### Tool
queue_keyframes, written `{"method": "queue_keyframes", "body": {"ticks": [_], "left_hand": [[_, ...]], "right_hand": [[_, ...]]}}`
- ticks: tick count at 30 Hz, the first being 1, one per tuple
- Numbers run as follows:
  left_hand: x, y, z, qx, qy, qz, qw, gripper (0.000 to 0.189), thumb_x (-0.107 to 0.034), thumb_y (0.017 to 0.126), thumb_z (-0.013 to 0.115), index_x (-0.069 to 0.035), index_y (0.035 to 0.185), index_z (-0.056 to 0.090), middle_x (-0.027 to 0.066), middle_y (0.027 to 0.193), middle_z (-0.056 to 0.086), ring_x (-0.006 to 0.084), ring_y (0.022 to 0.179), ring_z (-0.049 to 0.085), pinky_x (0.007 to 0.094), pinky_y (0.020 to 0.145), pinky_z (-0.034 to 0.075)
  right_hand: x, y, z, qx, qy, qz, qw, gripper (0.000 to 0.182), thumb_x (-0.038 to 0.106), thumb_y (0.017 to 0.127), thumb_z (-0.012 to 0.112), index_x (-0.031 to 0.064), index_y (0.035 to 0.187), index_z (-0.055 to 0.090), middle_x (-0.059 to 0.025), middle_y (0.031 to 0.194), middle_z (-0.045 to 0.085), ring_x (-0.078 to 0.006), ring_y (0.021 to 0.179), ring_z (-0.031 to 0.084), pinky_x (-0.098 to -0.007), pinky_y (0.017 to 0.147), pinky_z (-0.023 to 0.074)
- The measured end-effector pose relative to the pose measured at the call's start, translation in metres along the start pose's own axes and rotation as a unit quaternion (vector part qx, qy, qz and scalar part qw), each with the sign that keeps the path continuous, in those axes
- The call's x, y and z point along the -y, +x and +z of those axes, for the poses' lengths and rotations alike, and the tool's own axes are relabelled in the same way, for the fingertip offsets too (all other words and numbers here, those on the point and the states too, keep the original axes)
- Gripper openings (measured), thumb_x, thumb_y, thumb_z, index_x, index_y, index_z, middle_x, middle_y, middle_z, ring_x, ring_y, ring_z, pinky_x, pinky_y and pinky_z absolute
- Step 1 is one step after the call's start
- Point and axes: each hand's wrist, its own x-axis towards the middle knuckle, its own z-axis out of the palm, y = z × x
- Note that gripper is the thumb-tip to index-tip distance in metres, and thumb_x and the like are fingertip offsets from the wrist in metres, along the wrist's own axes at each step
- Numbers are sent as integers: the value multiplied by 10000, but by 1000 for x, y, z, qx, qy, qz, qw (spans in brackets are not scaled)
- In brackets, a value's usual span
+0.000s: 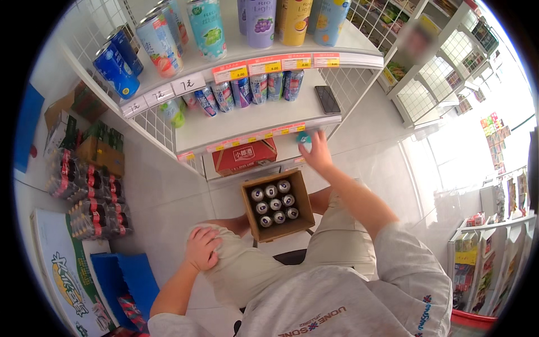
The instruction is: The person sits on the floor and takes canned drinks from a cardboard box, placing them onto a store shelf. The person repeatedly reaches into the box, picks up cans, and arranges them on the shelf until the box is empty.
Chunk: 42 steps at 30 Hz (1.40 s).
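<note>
My left hand (203, 248) rests on my left knee, fingers spread over the light trousers, holding nothing. My right hand (316, 152) reaches forward at the lower right of the shelf, blurred, with thumb and fingers apart. Close by its thumb is a small teal object (303, 137), partly hidden; I cannot tell whether they touch. Between my knees stands an open cardboard box (248, 210) with several upright drink cans (275, 204) inside, tops showing. Just beyond it, a red carton (245, 157) with printed writing sits on the bottom shelf.
The middle shelf (252, 120) carries a row of cans (241, 92) and a black phone (327, 100). Rio cans (261, 23) stand on the top shelf. At left are wrapped bottle packs (90, 193) and a blue box (122, 274). A blurred person (417, 40) appears at upper right.
</note>
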Motion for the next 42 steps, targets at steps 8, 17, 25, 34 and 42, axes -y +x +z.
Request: {"method": "queue_keyframes", "body": {"ticks": [8, 17, 25, 34, 42], "left_hand": [[1, 3, -5, -19, 16, 14, 1000, 363, -227, 630, 564, -123, 974, 614, 82, 1165, 577, 290, 1117, 501, 474, 992, 353], [3, -5, 2, -43, 9, 5, 999, 352, -217, 615, 568, -124, 952, 610, 81, 1133, 577, 293, 1119, 503, 485, 976, 371], [3, -5, 0, -31, 7, 7, 999, 361, -223, 606, 576, -122, 951, 609, 84, 1141, 571, 292, 1111, 502, 480, 975, 371], [3, -3, 3, -32, 21, 5, 999, 358, -220, 610, 578, -115, 951, 614, 91, 1144, 572, 299, 1111, 501, 481, 980, 368], [1, -4, 3, -46, -4, 1, 999, 362, -210, 597, 577, -108, 943, 613, 98, 1151, 579, 303, 1093, 512, 486, 980, 368]], "right_hand": [[33, 161, -14, -99, -130, 11, 986, 623, 304, 779, 675, 130, 1318, 414, -229, 1380, 341, -405, 1218, 412, -473, 937, 457], [22, 177, -13, -61, -194, -31, 979, 520, 299, 790, 682, 62, 1186, 443, -201, 1351, 405, -383, 1112, 521, -446, 821, 521], [28, 176, -27, -50, -163, -52, 984, 583, 294, 772, 694, 62, 1215, 394, -216, 1284, 456, -418, 1007, 576, -473, 804, 513], [35, 186, -43, 107, -222, 72, 966, 655, 403, 738, 698, 132, 1265, 417, -148, 1098, 629, -365, 990, 616, -461, 821, 494], [54, 103, -90, 45, -76, -33, 996, 526, 347, 723, 710, 109, 1160, 537, -117, 1033, 637, -283, 863, 650, -379, 730, 517]]}}
